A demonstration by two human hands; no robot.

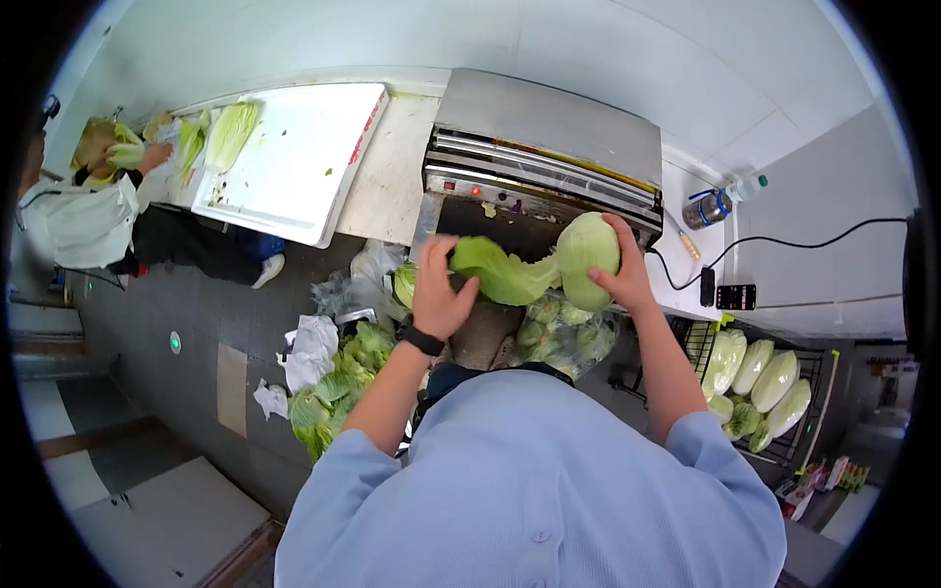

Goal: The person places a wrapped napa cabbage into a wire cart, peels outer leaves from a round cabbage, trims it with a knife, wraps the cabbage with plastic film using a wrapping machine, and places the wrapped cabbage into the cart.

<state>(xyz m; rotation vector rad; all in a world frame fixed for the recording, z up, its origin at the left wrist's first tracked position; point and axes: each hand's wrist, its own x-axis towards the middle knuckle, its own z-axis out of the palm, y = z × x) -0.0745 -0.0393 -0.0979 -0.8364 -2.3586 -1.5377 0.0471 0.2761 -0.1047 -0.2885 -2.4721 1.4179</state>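
Note:
My right hand [630, 267] grips a pale green cabbage [586, 257] from its right side, thumb in front. A loose outer cabbage leaf [505, 272] stretches from the head toward the left. At that leaf's left end, my left hand [441, 289] curls its fingers and thumb around the edge; the exact grip is partly hidden. Both hands are over the front of a metal film-wrapping machine [549, 122] with a lit red switch. Below the cabbage, a clear plastic bag [564, 338] holds several more cabbages.
Stripped cabbage leaves [338, 387] pile up at lower left. A white tray [304, 147] with one Chinese cabbage [231, 137] stands at left, near a co-worker's hand [155, 157]. To the right are a bottle [708, 210], a knife [690, 245], a phone [735, 297] and a basket of wrapped cabbages [774, 380].

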